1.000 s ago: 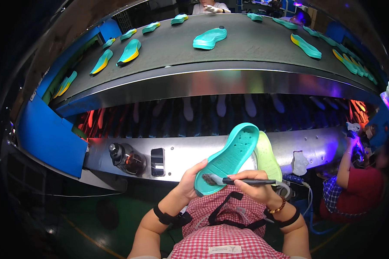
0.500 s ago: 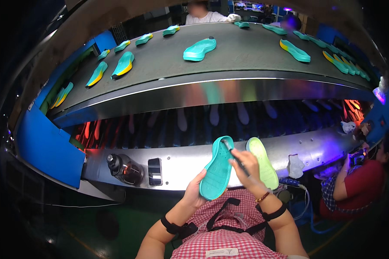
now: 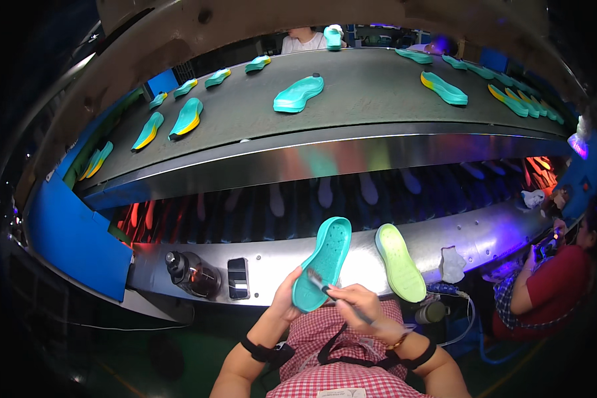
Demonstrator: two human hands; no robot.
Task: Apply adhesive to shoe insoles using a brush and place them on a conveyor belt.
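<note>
My left hand [image 3: 286, 300] grips the edge of a teal shoe sole [image 3: 334, 247], tilted with its hollow inner side facing me. A brush [image 3: 320, 284] with a dark handle is pinched in my right hand [image 3: 359, 306]. Its bristles rest on or just over the sole's lower inner surface, near my left fingers; contact is hard to tell. To the right, a pale yellow-green sole [image 3: 402, 266] lies on the metal ledge [image 3: 285, 247], apart from both hands.
A dark bottle [image 3: 192, 274] and a phone [image 3: 238, 278] occupy the ledge at left, a crumpled white cloth [image 3: 453, 265] at right. Beyond runs a conveyor belt [image 3: 239, 116] bearing several teal soles. One person [image 3: 554, 272] sits at right; another [image 3: 305, 42] is across the belt.
The brush has moved from the sole's upper end down to its lower part, with my right hand lower too. Across the belt, the other person now holds up a teal sole.
</note>
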